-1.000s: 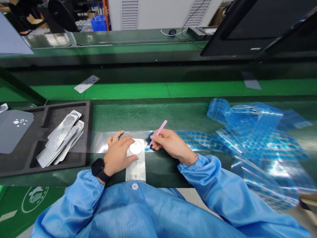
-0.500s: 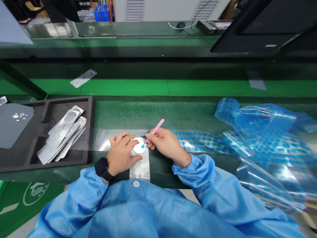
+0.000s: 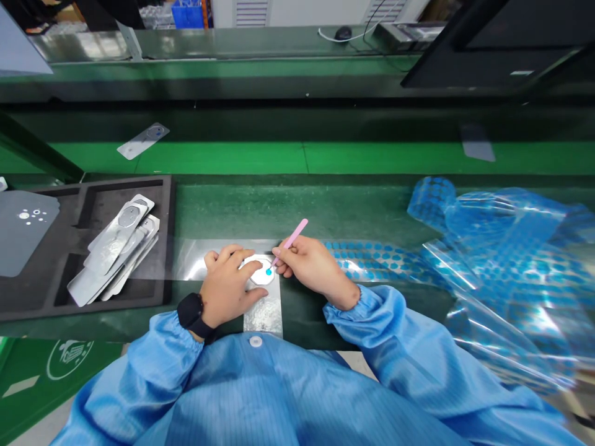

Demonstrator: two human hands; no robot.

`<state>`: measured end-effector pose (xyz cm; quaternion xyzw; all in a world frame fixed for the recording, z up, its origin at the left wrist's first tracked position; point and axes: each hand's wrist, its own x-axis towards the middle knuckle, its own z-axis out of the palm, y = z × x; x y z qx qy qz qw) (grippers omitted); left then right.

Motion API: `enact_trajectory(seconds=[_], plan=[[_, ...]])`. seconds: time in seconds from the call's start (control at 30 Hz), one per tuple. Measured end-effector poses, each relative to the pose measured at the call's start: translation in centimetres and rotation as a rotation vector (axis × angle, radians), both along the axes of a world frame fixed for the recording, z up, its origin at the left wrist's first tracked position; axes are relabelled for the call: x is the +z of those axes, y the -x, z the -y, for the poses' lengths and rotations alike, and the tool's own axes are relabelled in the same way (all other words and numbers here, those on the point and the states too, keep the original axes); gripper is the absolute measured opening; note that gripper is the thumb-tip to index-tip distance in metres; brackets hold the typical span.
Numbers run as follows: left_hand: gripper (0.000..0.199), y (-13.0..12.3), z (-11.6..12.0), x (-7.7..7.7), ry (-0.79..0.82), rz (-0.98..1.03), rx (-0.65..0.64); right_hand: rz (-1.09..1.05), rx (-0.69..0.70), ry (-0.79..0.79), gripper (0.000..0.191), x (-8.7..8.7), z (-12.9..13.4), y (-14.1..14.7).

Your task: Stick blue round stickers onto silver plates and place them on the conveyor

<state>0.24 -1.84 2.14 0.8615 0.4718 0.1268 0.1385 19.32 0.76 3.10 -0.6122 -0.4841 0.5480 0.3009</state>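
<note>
Before me lies a silvery flat panel (image 3: 263,317) with a white octagonal ring near its far end and a round blue dot sticker (image 3: 268,272) inside the ring. My left hand (image 3: 230,282) rests over the panel's left edge, fingers spread, fingertips touching it around the ring. Pink tweezers (image 3: 296,233) are pinched in my right hand (image 3: 312,265), their tips at the blue dot. Whether the tips still grip the dot, I cannot tell. Beneath my right hand runs a clear strip with rows of blue dots (image 3: 372,259).
To the left, a dark tray (image 3: 170,248) holds a stack of similar panels (image 3: 116,248) and a grey sheet (image 3: 25,232). Crumpled clear film with blue dots (image 3: 506,229) covers the right side. Beyond, a green belt (image 3: 232,158) carries a panel (image 3: 143,141); a monitor (image 3: 488,49) overhangs the right.
The view has tilted slightly, so the background sits a little higher. Both hands, the tweezers and the blue dot keep nearly the same places on the panel.
</note>
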Motion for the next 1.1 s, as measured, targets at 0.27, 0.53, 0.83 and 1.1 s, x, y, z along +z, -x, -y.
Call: enact_trajectory(seconds=[0.27, 0.53, 0.83, 1.1], plan=[[0.033, 0.1, 0.1, 0.2, -0.013, -0.021, -0.015, 0.047, 0.014, -0.022, 0.013, -0.1, 0.1, 0.1], [0.025, -0.2, 0.3, 0.8, 0.004, -0.085, -0.072, 0.093, 0.048, -0.121, 0.015, -0.7, 0.6, -0.1], [0.025, -0.9, 1.0, 1.1, 0.016, -0.119, -0.059, 0.059, 0.031, -0.252, 0.020, -1.3, 1.8, -0.9], [0.027, -0.9, 1.3, 0.6, -0.005, -0.125, -0.061, 0.236, 0.181, -0.530, 0.022, -1.5, 3.0, -1.2]])
